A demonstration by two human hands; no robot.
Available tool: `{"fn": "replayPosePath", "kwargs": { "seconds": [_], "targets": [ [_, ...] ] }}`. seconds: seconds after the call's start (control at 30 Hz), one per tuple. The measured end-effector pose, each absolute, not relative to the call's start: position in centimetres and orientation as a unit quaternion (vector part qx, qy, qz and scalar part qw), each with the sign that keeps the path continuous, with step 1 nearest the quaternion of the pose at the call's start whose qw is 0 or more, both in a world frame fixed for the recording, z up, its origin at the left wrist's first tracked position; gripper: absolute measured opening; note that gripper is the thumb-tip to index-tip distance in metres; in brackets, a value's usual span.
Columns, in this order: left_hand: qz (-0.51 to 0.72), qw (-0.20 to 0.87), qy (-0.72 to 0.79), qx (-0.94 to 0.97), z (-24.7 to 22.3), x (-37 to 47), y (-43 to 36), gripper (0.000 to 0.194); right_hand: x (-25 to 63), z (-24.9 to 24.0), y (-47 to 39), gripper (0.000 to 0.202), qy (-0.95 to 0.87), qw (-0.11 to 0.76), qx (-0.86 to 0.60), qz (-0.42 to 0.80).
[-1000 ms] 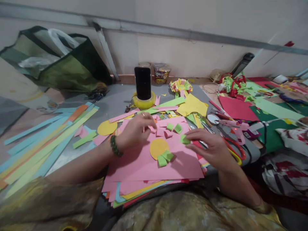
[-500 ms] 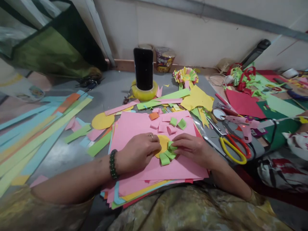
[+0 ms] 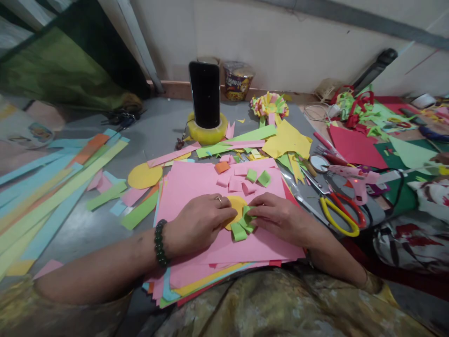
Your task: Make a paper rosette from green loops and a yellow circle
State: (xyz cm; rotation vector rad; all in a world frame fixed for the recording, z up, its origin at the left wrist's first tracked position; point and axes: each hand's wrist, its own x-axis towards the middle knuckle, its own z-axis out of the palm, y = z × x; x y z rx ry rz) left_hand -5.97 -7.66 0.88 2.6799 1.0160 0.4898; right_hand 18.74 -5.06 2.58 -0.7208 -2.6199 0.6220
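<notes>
We get dim, flat, greyish indoor light, source out of frame. Soft sheen on the grey tabletop point(image 3: 79, 238), lower left. Soft shadows under both hands on the pink sheet point(image 3: 224, 250). Wide-angle stretch toward the edges; bag point(image 3: 70, 70), upper left, smeared. Centre reads clearer, fine detail soft.

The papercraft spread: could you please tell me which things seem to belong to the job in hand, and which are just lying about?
Apparently in the job:
- yellow paper disc, at the left hand's fingertips
- green paper pieces, at the right hand's fingertips
- pink paper sheet, beneath
- probably the glue gun, its light lit

Probably just lying about:
- instant noodle cup
- green bag
</notes>
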Motion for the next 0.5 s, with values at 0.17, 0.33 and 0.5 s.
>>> {"fn": "replayPosePath", "kwargs": {
  "seconds": [0.17, 0.33, 0.5],
  "targets": [
    [0.168, 0.117, 0.348, 0.915, 0.9, -5.9, -7.7, 0.024, 19.3, 3.8, -5.1, 0.023, -0.934, 0.159, -0.264, 0.183],
    [0.167, 0.118, 0.349, 0.915, 0.9, -5.9, -7.7, 0.024, 19.7, 4.2, -4.9, 0.034, -0.944, 0.152, -0.247, 0.157],
    [0.156, 0.114, 0.350, 0.917, 0.9, -6.0, -7.7, 0.024, 18.9, 3.6, -4.8, 0.035, -0.952, 0.128, -0.239, 0.140]
  ]
}}
